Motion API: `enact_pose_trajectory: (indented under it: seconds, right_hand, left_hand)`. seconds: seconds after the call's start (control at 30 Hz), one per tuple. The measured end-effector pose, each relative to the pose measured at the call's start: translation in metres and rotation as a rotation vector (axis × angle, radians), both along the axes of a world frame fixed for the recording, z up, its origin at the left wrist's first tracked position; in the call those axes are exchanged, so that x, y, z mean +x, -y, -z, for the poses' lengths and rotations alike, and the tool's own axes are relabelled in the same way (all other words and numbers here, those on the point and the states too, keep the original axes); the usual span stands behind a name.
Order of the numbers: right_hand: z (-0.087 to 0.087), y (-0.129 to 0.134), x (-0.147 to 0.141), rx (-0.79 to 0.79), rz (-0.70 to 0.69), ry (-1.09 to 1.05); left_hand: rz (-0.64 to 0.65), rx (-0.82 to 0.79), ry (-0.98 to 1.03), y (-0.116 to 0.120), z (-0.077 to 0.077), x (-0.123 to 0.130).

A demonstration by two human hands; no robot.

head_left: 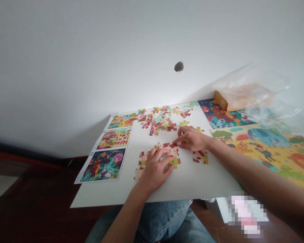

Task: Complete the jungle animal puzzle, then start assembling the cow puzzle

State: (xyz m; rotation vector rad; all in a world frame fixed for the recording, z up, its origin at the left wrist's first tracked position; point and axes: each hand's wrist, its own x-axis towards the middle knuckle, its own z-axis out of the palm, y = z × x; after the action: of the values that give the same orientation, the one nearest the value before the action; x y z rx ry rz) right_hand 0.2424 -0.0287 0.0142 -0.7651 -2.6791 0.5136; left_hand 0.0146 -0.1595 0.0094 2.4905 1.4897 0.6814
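While the left hand (154,168) lies over a cluster of joined puzzle pieces, its thumb and fingers spread in a loose curve, the right hand (192,138) reaches in from the other side, its fingertips narrowed at the edge of a brown-and-cream piece (168,146); whether they pinch it or only push it, I cannot tell. The head view suggests that the step in hand is fitting this spotted piece to its neighbours, just above a yellow-green piece (176,163) beside the left fingertips. A clean join calls for matching tab to notch and pressing gently, with the rest of the cluster held flat so that nothing slides on the white board (187,189). A separate spotted section (200,157) lies just to the right of the cluster, and other pieces (167,125) are scattered beyond the hands, some overlapping. To the left, a picture sheet (128,136) shows three scenes; the middle one, with a red barn and a spotted cow, seems to match these colours. To the right are a yellow animal puzzle (288,145), a dark-toned puzzle (215,116) and an orange box (221,99) partly covered by clear plastic (273,82). No brand or wording can be read: the small blue labels at the corners of the sheet's scenes are too tiny, and the mark on the box is unclear.
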Motion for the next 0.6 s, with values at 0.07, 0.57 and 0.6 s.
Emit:
enact_pose_trajectory:
  seconds: [0.07, 0.57, 0.6]
  right_hand:
    - [-0.0001, 0.0001, -0.0001, 0.003, -0.003, 0.002]
    - [-0.0006, 0.0006, -0.0013, -0.011, 0.005, 0.011]
    - [-0.0014, 0.0011, -0.0017, -0.013, 0.006, 0.016]
  left_hand:
    - [0.004, 0.001, -0.027, 0.0003, -0.0016, -0.0007]
    - [0.076, -0.042, -0.029, 0.0054, -0.0044, 0.0015]
    - [0.083, -0.049, -0.032, 0.0066, -0.0047, 0.002]
